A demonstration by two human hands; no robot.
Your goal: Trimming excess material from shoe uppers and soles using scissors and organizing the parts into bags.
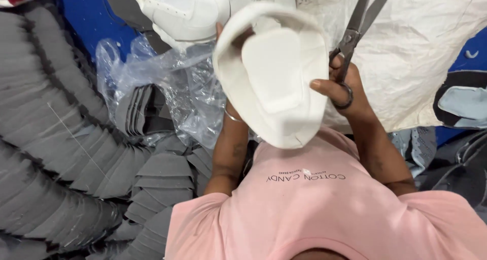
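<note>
Shirt: closest to me I see a pink shirt (324, 209) filling the bottom of the view, with both forearms rising out of it.
Grey pieces: to the left I see long overlapping rows of flat grey cut pieces (56, 138), stacked like scales, with more of them under a crumpled clear plastic bag (172, 87).
Bracelet: a thin metal bracelet (232, 116) sits on the left wrist.
Left hand: my left hand (223, 34) is almost wholly hidden behind the shoe; only a fingertip shows at the rim, so I cannot tell how the fingers are set, though the shoe seems propped on that side.
Shoe: the white shoe upper (271, 72) is held up in the middle of the view, its opening turned toward me and a white insole visible inside.
Right hand: my right hand (345, 87) is closed around the scissors (352, 37), fingers through a handle loop, thumb pressed against the shoe's right edge.
Scissors: dark metal, blades pointing up and away, just beside the shoe.
Farther: a finished white sneaker (177, 11) lies beyond the bag, and a large white woven sack (416, 52) spreads behind the scissors.
</note>
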